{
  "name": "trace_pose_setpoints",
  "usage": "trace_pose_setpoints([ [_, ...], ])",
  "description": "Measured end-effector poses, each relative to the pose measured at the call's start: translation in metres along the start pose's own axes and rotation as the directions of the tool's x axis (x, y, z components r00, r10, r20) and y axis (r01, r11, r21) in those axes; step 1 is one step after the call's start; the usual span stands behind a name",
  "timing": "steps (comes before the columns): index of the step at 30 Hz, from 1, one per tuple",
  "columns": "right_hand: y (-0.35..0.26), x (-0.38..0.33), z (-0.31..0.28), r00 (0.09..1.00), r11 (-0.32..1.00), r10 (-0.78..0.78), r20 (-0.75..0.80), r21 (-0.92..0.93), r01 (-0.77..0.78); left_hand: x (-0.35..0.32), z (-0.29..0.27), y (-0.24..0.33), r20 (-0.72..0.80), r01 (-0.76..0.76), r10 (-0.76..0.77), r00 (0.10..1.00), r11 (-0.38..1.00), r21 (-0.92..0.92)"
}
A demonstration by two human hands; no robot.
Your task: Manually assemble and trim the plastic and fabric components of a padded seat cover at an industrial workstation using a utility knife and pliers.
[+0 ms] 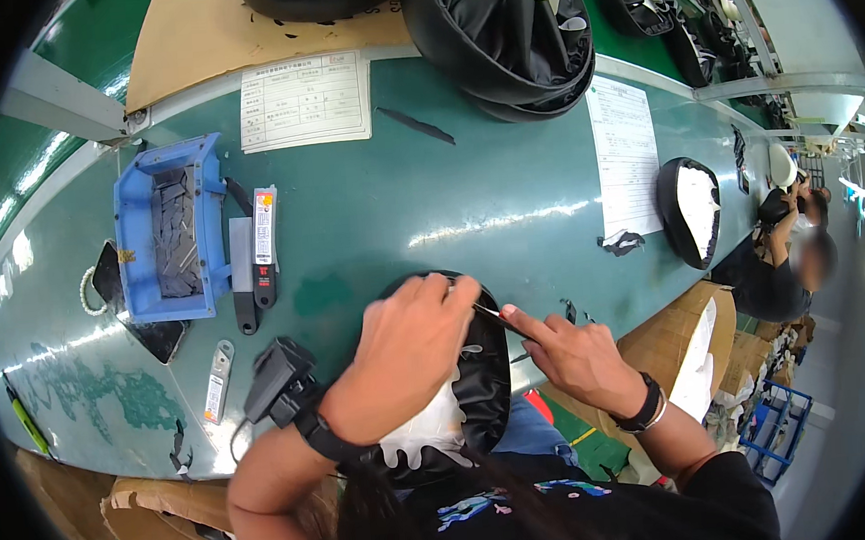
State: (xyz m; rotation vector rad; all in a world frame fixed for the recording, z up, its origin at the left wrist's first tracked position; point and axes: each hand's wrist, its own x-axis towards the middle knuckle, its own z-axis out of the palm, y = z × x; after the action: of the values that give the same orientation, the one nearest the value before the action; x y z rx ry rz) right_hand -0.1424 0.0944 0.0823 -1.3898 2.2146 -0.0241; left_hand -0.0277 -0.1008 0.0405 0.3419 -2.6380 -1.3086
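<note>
blue rectangular plastic bin (133, 241), holding grey strips (175, 228). right of bin, nearer the person: black oval padded shell with white lining (486, 392), at green tabletop's (506, 175) near edge. left hand (407, 337): fingers bunched at shell's far rim, grip hidden. right hand (579, 355): closed around slim dark-handled tool (501, 320). open room: tabletop stretching from bin rightward to white printed sheet (625, 156).

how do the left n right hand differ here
The left hand bends its fingers over the far rim of the black cover, while the right hand holds a thin tool. The left hand has a bulky black device strapped at its wrist; the right hand has a slim black band and a pale bracelet. Both are ungloved.
</note>
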Motion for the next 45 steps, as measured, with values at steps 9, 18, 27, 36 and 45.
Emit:
trace_pose_setpoints([
  [9,0.015,0.04,-0.025,0.995,0.974,-0.095,0.03,-0.203,0.099,0.016,0.02,-0.039,0.02,-0.079,0.077,0.997,0.99,0.118],
  [18,0.026,0.046,-0.02,0.978,0.964,-0.191,0.088,-0.171,0.204,-0.003,0.02,-0.037,-0.137,0.024,-0.035,0.99,0.996,-0.082],
  [27,0.001,-0.025,0.011,1.0,0.996,-0.005,-0.017,-0.093,0.003,-0.008,0.005,-0.039,-0.425,-0.314,0.174,0.888,0.905,-0.287],
  [36,0.018,0.043,-0.01,0.964,0.959,-0.265,-0.004,-0.104,0.263,-0.011,0.026,-0.027,-0.302,-0.336,0.257,0.918,0.908,-0.249],
  [45,0.009,-0.041,0.014,0.998,0.983,0.024,0.064,-0.185,-0.012,-0.031,-0.007,-0.042,-0.831,-0.618,-0.116,0.545,0.613,-0.491],
])
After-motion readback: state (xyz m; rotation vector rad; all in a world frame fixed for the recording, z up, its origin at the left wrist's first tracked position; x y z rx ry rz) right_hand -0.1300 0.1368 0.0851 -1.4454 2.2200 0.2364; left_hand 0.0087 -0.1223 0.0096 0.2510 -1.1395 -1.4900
